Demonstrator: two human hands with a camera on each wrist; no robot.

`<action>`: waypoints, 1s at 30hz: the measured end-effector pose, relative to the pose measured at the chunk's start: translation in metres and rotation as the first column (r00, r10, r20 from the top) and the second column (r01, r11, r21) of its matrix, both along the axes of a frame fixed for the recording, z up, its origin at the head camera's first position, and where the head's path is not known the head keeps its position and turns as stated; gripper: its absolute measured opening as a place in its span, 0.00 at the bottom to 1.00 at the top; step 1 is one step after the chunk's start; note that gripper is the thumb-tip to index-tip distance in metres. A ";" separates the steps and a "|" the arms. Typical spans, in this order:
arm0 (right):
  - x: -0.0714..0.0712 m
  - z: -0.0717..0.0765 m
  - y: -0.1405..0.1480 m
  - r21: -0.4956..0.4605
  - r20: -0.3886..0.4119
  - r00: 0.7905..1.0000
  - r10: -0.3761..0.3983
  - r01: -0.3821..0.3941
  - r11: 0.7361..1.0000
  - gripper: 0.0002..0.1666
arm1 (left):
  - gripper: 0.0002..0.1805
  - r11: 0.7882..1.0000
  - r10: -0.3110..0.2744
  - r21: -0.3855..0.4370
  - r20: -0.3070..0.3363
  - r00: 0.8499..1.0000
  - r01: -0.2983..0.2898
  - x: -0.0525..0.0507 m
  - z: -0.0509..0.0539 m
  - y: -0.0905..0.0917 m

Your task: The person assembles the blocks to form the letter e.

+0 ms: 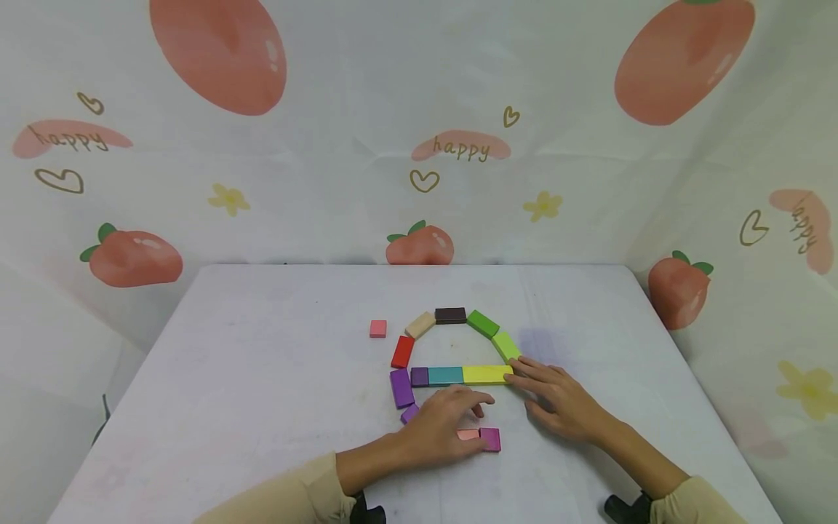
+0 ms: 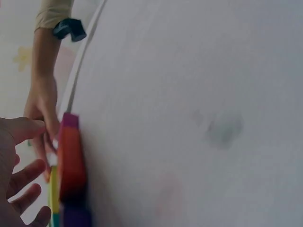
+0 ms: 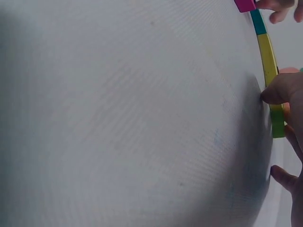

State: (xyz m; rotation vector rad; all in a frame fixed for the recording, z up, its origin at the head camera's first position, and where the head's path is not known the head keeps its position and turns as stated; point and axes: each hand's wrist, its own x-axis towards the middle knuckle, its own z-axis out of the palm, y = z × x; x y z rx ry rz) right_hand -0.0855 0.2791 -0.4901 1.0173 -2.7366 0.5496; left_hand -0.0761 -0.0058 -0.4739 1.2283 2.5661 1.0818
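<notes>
My left hand (image 1: 437,428) arches over the lower side of a ring of coloured wooden blocks, its thumb touching a magenta block (image 1: 490,439) beside a salmon block (image 1: 468,434). Its other fingers are loosely bent above the table and hold nothing. Relaxed fingers of my right hand (image 1: 561,405) touch the right end of a yellow block (image 1: 487,375) and the foot of a lime block (image 1: 506,347). A teal block (image 1: 446,375) and a small purple block (image 1: 420,376) continue the yellow one's row. In the left wrist view, an orange-red block (image 2: 72,161) stands near my left hand.
Green (image 1: 483,323), black (image 1: 450,316), tan (image 1: 420,324), red (image 1: 402,351) and purple (image 1: 402,388) blocks curve round the top and left. One pink block (image 1: 377,329) lies apart on the white table (image 1: 275,349). A printed curtain (image 1: 340,87) hangs behind.
</notes>
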 end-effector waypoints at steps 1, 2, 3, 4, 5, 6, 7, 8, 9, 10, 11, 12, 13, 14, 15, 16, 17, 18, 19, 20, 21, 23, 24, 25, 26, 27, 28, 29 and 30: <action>0.000 0.000 0.000 0.000 0.003 1.000 -0.001 0.001 1.000 0.32 | 0.29 1.000 0.008 0.010 0.002 1.000 -0.008 -0.003 0.003 -0.003; 0.000 0.000 0.000 0.002 0.003 1.000 -0.002 0.002 1.000 0.32 | 0.29 1.000 0.018 0.021 -0.007 1.000 -0.018 -0.007 0.006 -0.006; 0.000 -0.001 0.000 0.003 0.004 1.000 -0.002 0.002 1.000 0.32 | 0.30 0.999 0.031 0.030 -0.019 0.999 -0.031 -0.011 0.008 -0.010; 0.000 -0.001 0.000 0.004 0.004 1.000 -0.002 0.002 1.000 0.32 | 0.30 0.998 0.046 0.041 -0.025 0.999 -0.045 -0.016 0.011 -0.015; 0.000 0.000 0.000 0.005 0.003 1.000 -0.002 0.002 1.000 0.32 | 0.30 0.997 0.066 0.051 -0.033 0.997 -0.064 -0.022 0.012 -0.020; 0.000 0.000 0.000 0.005 0.003 1.000 -0.001 0.001 1.000 0.32 | 0.31 0.995 0.087 0.056 -0.047 0.995 -0.084 -0.029 0.014 -0.025; 0.000 0.000 0.000 0.004 0.004 1.000 0.000 0.000 1.000 0.32 | 0.31 0.993 0.107 0.064 -0.064 0.992 -0.102 -0.036 0.014 -0.031; 0.000 0.000 0.000 0.004 0.004 1.000 0.001 -0.001 1.000 0.32 | 0.31 0.989 0.130 0.074 -0.083 0.988 -0.124 -0.043 0.015 -0.038; 0.000 0.000 0.000 0.003 0.005 1.000 0.002 -0.002 1.000 0.32 | 0.31 0.985 0.162 0.072 -0.106 0.981 -0.155 -0.050 0.015 -0.045; 0.000 0.000 0.000 0.003 0.004 1.000 0.003 -0.003 1.000 0.32 | 0.31 0.980 0.191 0.077 -0.120 0.974 -0.183 -0.057 0.015 -0.052; 0.000 0.000 0.000 0.003 0.004 1.000 0.003 -0.003 1.000 0.32 | 0.31 0.974 0.224 0.077 -0.140 0.965 -0.215 -0.064 0.015 -0.059; 0.000 0.000 0.001 0.001 0.004 1.000 0.004 -0.004 1.000 0.32 | 0.31 0.966 0.257 0.068 -0.155 0.954 -0.249 -0.070 0.015 -0.066; 0.000 0.000 0.001 0.001 0.005 1.000 0.004 -0.004 1.000 0.32 | 0.30 0.957 0.290 0.058 -0.161 0.943 -0.285 -0.076 0.015 -0.073; 0.000 0.000 0.001 0.002 0.005 1.000 0.002 -0.002 1.000 0.32 | 0.30 0.946 0.324 0.045 -0.164 0.932 -0.321 -0.081 0.015 -0.079; 0.000 0.000 0.000 0.005 0.005 1.000 0.002 -0.002 1.000 0.32 | 0.30 0.934 0.355 0.018 -0.168 0.920 -0.358 -0.086 0.015 -0.086; 0.000 0.000 0.000 0.005 0.007 1.000 0.002 -0.002 1.000 0.31 | 0.31 0.923 0.379 -0.002 -0.162 0.911 -0.384 -0.090 0.014 -0.092; 0.000 0.000 0.000 0.007 0.010 1.000 0.001 -0.001 1.000 0.31 | 0.32 0.912 0.398 -0.033 -0.168 0.902 -0.409 -0.093 0.013 -0.098; 0.000 0.000 0.000 0.010 0.013 1.000 0.000 0.000 1.000 0.31 | 0.32 0.903 0.410 -0.061 -0.171 0.896 -0.425 -0.096 0.011 -0.104; 0.000 0.000 -0.001 0.013 0.015 1.000 0.000 0.000 1.000 0.31 | 0.33 0.897 0.415 -0.084 -0.169 0.894 -0.433 -0.099 0.010 -0.109; 0.000 0.000 -0.001 0.018 0.017 1.000 -0.002 0.002 1.000 0.31 | 0.35 0.894 0.414 -0.106 -0.168 0.894 -0.434 -0.101 0.009 -0.113; 0.000 0.000 -0.001 0.019 0.019 1.000 -0.003 0.003 1.000 0.31 | 0.36 0.893 0.410 -0.126 -0.167 0.897 -0.432 -0.103 0.007 -0.118; -0.001 0.000 -0.001 0.024 0.020 1.000 -0.008 0.007 1.000 0.31 | 0.38 0.896 0.395 -0.154 -0.154 0.906 -0.417 -0.106 0.004 -0.125; -0.001 0.000 -0.001 0.025 0.021 1.000 -0.009 0.009 1.000 0.31 | 0.40 0.898 0.390 -0.163 -0.140 0.910 -0.409 -0.107 0.003 -0.128; -0.001 0.000 -0.001 0.025 0.022 1.000 -0.010 0.010 1.000 0.31 | 0.41 0.900 0.387 -0.168 -0.116 0.915 -0.402 -0.108 0.002 -0.131; -0.001 0.000 -0.001 0.025 0.021 1.000 -0.011 0.011 1.000 0.31 | 0.41 0.901 0.386 -0.173 -0.097 0.917 -0.398 -0.109 0.001 -0.133; -0.001 0.001 -0.001 0.024 0.022 1.000 -0.011 0.011 1.000 0.31 | 0.42 0.903 0.387 -0.172 -0.078 0.919 -0.395 -0.110 -0.001 -0.136; -0.001 0.001 -0.001 0.025 0.023 1.000 -0.010 0.010 1.000 0.31 | 0.42 0.905 0.387 -0.168 -0.055 0.920 -0.391 -0.111 -0.001 -0.137; -0.001 0.001 -0.001 0.022 0.024 1.000 -0.008 0.008 1.000 0.31 | 0.43 0.908 0.388 -0.159 -0.033 0.921 -0.388 -0.112 -0.002 -0.139; -0.001 0.001 -0.001 0.021 0.023 1.000 -0.007 0.007 1.000 0.31 | 0.42 0.910 0.389 -0.148 -0.014 0.921 -0.386 -0.114 -0.002 -0.139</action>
